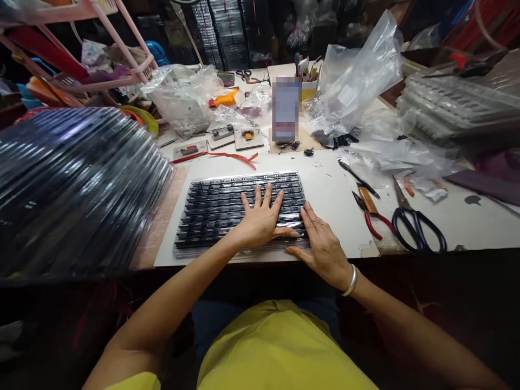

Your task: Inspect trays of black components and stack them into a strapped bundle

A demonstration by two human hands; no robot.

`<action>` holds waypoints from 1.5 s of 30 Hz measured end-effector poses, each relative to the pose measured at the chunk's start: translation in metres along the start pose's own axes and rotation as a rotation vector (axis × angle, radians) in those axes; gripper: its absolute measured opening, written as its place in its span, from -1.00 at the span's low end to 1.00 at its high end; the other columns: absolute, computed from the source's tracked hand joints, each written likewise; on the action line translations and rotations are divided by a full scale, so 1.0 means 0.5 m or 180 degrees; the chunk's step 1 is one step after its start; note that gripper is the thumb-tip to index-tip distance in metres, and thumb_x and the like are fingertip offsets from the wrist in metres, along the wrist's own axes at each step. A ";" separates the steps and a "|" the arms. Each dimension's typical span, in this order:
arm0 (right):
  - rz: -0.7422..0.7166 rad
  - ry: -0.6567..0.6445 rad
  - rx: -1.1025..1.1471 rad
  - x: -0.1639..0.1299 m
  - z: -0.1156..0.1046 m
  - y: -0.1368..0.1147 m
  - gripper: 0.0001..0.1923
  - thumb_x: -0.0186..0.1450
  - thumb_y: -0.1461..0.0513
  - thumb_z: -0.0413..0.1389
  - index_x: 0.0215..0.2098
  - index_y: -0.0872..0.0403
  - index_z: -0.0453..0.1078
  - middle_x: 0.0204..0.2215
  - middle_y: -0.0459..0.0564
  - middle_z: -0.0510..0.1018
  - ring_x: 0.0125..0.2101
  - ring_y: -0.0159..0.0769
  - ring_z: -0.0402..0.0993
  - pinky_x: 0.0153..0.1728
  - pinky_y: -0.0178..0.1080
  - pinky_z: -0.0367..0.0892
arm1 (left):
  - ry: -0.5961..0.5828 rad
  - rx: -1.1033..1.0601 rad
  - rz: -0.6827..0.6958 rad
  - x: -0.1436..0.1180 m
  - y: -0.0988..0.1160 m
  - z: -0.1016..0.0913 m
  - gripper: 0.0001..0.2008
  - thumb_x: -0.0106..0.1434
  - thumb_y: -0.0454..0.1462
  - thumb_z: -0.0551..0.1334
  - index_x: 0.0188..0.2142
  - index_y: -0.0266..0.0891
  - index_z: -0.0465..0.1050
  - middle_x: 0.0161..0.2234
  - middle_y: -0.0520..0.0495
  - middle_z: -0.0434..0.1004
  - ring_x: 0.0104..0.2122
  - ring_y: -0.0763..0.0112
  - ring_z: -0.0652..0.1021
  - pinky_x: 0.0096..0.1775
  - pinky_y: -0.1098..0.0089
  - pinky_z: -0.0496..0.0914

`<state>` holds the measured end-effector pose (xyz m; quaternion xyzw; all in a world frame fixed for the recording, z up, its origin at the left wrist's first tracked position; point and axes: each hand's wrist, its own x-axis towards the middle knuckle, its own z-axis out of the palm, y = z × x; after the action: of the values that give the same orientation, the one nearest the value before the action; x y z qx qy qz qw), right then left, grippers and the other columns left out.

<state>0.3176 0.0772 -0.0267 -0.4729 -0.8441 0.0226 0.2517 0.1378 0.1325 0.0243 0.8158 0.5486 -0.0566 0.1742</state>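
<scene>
A flat black tray of small parts (215, 208), wrapped in clear plastic, lies on a white board (333, 195) at the table's front. My left hand (260, 219) rests flat on the tray's right half, fingers spread. My right hand (320, 246) lies at the tray's right front corner, fingers touching its edge, a silver bangle on the wrist. Neither hand grips anything.
A tall stack of wrapped black trays (77, 184) fills the left. Black-handled scissors (414, 219), red-handled pliers (368, 211) and a black pen (357, 177) lie to the right. Clear plastic bags (357, 76), a pink rack (101, 49) and a blurred upright phone (285, 111) crowd the back.
</scene>
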 end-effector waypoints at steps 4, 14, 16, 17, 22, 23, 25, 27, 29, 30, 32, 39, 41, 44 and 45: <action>0.0138 0.0023 0.0164 0.000 0.001 -0.004 -0.16 0.25 0.03 0.12 0.29 0.33 -0.09 0.26 0.41 0.00 0.23 0.01 0.02 0.14 0.01 0.15 | -0.0012 0.0044 -0.0118 0.006 0.010 0.002 0.02 0.09 0.29 -0.01 0.33 -0.25 -0.32 0.32 -0.32 -0.54 0.25 -0.23 -0.41 0.08 -0.35 -0.34; 0.0069 0.0114 0.0162 0.002 0.003 -0.007 -0.29 0.31 0.04 0.03 0.27 0.30 0.01 0.25 0.41 0.04 0.22 0.08 0.04 0.10 0.10 0.18 | 0.0578 0.0092 -0.0054 0.007 0.007 0.036 -0.22 0.24 0.14 -0.03 0.32 -0.16 -0.16 0.34 -0.31 -0.37 0.27 -0.21 -0.29 0.08 -0.37 -0.31; 0.0105 0.0196 0.0362 0.002 -0.002 -0.001 -0.35 0.33 0.07 0.01 0.27 0.22 0.03 0.23 0.36 0.11 0.20 0.02 0.11 0.09 0.08 0.22 | 0.0603 0.0000 -0.0019 0.005 0.000 0.036 -0.30 0.29 0.11 -0.10 0.32 -0.13 -0.15 0.35 -0.26 -0.35 0.28 -0.16 -0.29 0.09 -0.35 -0.30; 0.0113 0.0246 0.0529 0.001 -0.006 0.002 -0.38 0.33 0.10 0.01 0.27 0.19 0.04 0.22 0.32 0.15 0.19 -0.01 0.14 0.09 0.06 0.23 | 0.0570 -0.0066 -0.0019 0.003 -0.004 0.033 -0.33 0.31 0.09 -0.14 0.32 -0.11 -0.14 0.35 -0.24 -0.36 0.28 -0.15 -0.29 0.10 -0.33 -0.31; 0.0063 0.0328 0.1237 -0.009 -0.028 0.011 -0.41 0.31 0.19 0.08 0.27 0.08 0.06 0.23 0.19 0.18 0.20 -0.13 0.15 0.16 -0.03 0.18 | 0.0183 -0.0321 0.0171 -0.006 -0.019 0.010 -0.32 0.30 0.11 -0.18 0.32 -0.08 -0.17 0.35 -0.19 -0.44 0.27 -0.10 -0.36 0.11 -0.29 -0.32; 0.0066 0.0325 0.1294 -0.011 -0.031 0.012 -0.40 0.30 0.19 0.09 0.27 0.08 0.07 0.23 0.18 0.16 0.20 -0.13 0.14 0.17 -0.03 0.17 | 0.0124 -0.0322 0.0237 -0.007 -0.022 0.007 -0.28 0.27 0.15 -0.14 0.32 -0.09 -0.20 0.35 -0.20 -0.46 0.27 -0.12 -0.37 0.11 -0.30 -0.33; 0.0069 0.0310 0.1369 -0.015 -0.036 0.015 -0.39 0.28 0.20 0.12 0.26 0.09 0.08 0.24 0.18 0.15 0.21 -0.13 0.12 0.18 -0.03 0.16 | 0.0041 -0.0284 0.0350 -0.009 -0.026 0.004 -0.17 0.19 0.20 -0.03 0.32 -0.09 -0.24 0.34 -0.23 -0.49 0.26 -0.16 -0.40 0.09 -0.33 -0.33; 0.0043 0.0301 0.1372 -0.016 -0.038 0.017 -0.38 0.27 0.20 0.13 0.26 0.10 0.08 0.23 0.19 0.16 0.20 -0.13 0.14 0.18 -0.03 0.16 | -0.0001 -0.0225 0.0408 -0.008 -0.030 0.006 -0.08 0.12 0.23 0.04 0.33 -0.10 -0.27 0.34 -0.26 -0.53 0.25 -0.21 -0.42 0.08 -0.35 -0.34; 0.0009 0.0276 0.1291 -0.017 -0.036 0.017 -0.36 0.28 0.20 0.13 0.27 0.10 0.06 0.22 0.19 0.19 0.19 -0.13 0.16 0.17 -0.04 0.18 | 0.0034 -0.0163 0.0414 -0.006 -0.032 0.011 -0.04 0.09 0.24 0.06 0.33 -0.09 -0.28 0.33 -0.28 -0.54 0.24 -0.23 -0.43 0.06 -0.36 -0.35; -0.0023 0.0266 0.1212 -0.017 -0.034 0.016 -0.35 0.28 0.20 0.12 0.28 0.10 0.03 0.21 0.20 0.21 0.18 -0.13 0.17 0.15 -0.04 0.20 | 0.0071 -0.0132 0.0401 -0.006 -0.032 0.013 -0.03 0.08 0.25 0.06 0.33 -0.09 -0.29 0.33 -0.28 -0.54 0.24 -0.24 -0.43 0.06 -0.37 -0.35; -0.0121 0.0234 0.0933 -0.017 -0.026 0.011 -0.34 0.30 0.18 0.09 0.30 0.12 -0.03 0.20 0.24 0.22 0.19 -0.10 0.16 0.12 -0.02 0.24 | 0.0121 -0.0075 0.0371 -0.006 -0.029 0.020 -0.04 0.08 0.26 0.04 0.33 -0.07 -0.29 0.34 -0.27 -0.52 0.24 -0.25 -0.42 0.05 -0.39 -0.34; -0.0284 0.0095 -0.0429 -0.018 0.000 -0.021 -0.33 0.31 0.04 0.03 0.20 0.39 0.11 0.19 0.48 0.13 0.21 0.13 0.06 0.06 0.11 0.22 | 0.0741 0.0287 0.0140 -0.010 0.000 0.048 -0.26 0.25 0.17 -0.11 0.32 -0.06 -0.17 0.35 -0.17 -0.35 0.28 -0.12 -0.28 0.14 -0.28 -0.31; -0.0329 -0.0012 -0.0631 -0.019 -0.006 -0.019 -0.34 0.32 0.03 0.00 0.18 0.39 0.14 0.19 0.48 0.14 0.19 0.12 0.11 0.07 0.14 0.18 | 0.0834 0.0316 0.0283 -0.018 -0.015 0.051 -0.28 0.26 0.16 -0.14 0.31 -0.07 -0.15 0.35 -0.14 -0.32 0.30 -0.05 -0.24 0.17 -0.22 -0.26; -0.0420 -0.0121 -0.0821 -0.021 -0.020 -0.010 -0.38 0.34 0.05 -0.02 0.18 0.37 0.15 0.19 0.44 0.15 0.17 0.08 0.16 0.08 0.14 0.16 | 0.0881 0.0327 0.0317 -0.054 -0.090 0.051 -0.37 0.34 0.05 -0.17 0.31 -0.16 -0.09 0.34 -0.12 -0.21 0.31 0.19 -0.12 0.24 0.02 -0.13; -0.0458 -0.0132 -0.0846 -0.020 -0.023 -0.006 -0.38 0.35 0.05 -0.02 0.19 0.36 0.14 0.19 0.43 0.15 0.17 0.07 0.16 0.08 0.13 0.17 | 0.0975 0.0285 0.0145 -0.072 -0.127 0.052 -0.41 0.37 0.01 -0.19 0.30 -0.18 -0.06 0.33 -0.13 -0.15 0.30 0.25 -0.07 0.24 0.08 -0.10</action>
<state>0.3246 0.0649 -0.0199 -0.4398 -0.8764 -0.0976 0.1704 0.0680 0.1133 -0.0039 0.8340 0.5471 0.0480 0.0532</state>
